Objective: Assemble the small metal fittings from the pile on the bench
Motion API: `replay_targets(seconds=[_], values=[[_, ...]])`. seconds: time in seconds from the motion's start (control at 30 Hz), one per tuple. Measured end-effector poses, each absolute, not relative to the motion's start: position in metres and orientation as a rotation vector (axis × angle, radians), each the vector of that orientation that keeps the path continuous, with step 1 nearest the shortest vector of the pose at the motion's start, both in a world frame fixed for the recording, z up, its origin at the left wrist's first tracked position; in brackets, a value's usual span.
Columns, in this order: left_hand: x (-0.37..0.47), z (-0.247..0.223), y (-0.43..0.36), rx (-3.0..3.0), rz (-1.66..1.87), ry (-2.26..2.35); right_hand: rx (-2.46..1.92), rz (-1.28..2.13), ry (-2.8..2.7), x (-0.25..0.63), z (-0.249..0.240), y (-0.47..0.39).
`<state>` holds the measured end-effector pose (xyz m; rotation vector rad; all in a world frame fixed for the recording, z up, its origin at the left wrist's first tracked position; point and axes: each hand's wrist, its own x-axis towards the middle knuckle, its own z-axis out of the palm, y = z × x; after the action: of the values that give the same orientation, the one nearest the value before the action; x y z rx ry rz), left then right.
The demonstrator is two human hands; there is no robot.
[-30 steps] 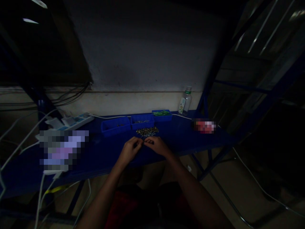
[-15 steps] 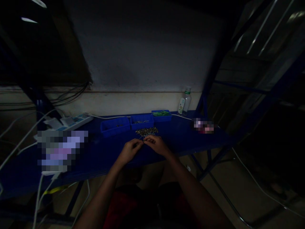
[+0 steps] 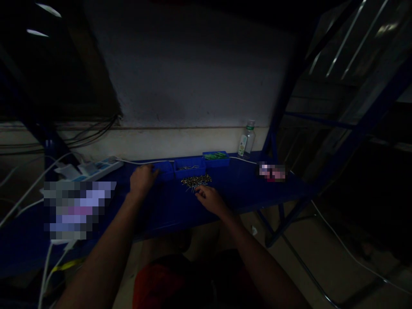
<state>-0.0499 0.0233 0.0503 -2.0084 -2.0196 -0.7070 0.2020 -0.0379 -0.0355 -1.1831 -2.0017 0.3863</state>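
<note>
My left hand [image 3: 141, 182] is over the left end of the left blue tray [image 3: 166, 171]. Its thumb and fingers look slightly apart, with nothing visible between them, and it covers much of that tray. In the middle of the table lies a heap of small brass-and-silver metal pieces [image 3: 196, 181], too small to name exactly. My right hand [image 3: 210, 199] is at the near edge of this heap, thumb and fingertips drawn together; whatever they hold is too small to make out. Behind the heap, the middle blue tray [image 3: 189, 172] contains some similar thin metal pieces.
A third blue tray [image 3: 215, 162] contains green pieces. Near the wall stands a clear bottle [image 3: 246, 141]. On the left are a white power strip [image 3: 99, 168] with cables and a blurred-out object [image 3: 80, 210]. Another blurred item [image 3: 272, 171] sits right on the blue table [image 3: 161, 214].
My hands were together in front of the heap. The left has moved away to the left and up to the left tray; the right has stayed by the heap. The view shifted slightly.
</note>
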Motion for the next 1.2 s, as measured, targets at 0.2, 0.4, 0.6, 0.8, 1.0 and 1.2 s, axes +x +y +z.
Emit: replay_targets(seconds=[0.2, 0.4, 0.6, 0.8, 1.0, 1.2], values=[[-0.014, 0.020, -0.009, -2.238, -0.694, -1.706, -1.261, 0.311, -1.987, 0.202, -0.036, -0.036], [0.025, -0.020, -0.034, -2.618, -0.708, -1.597, -1.389, 0.110, -2.028, 0.202, -0.037, -0.035], [0.029, -0.023, -0.036, -2.600, -0.750, -1.590, -1.400, 0.090, -2.072, 0.202, -0.038, -0.035], [0.028, -0.024, -0.040, -2.594, -0.795, -1.582, -1.343, 0.089, -2.081, 0.202, -0.038, -0.036], [0.027, -0.025, -0.040, -2.609, -0.805, -1.554, -1.369, 0.049, -2.069, 0.201, -0.039, -0.036], [0.028, -0.024, -0.041, -2.591, -0.754, -1.532, -1.383, 0.032, -2.089, 0.201, -0.038, -0.037]])
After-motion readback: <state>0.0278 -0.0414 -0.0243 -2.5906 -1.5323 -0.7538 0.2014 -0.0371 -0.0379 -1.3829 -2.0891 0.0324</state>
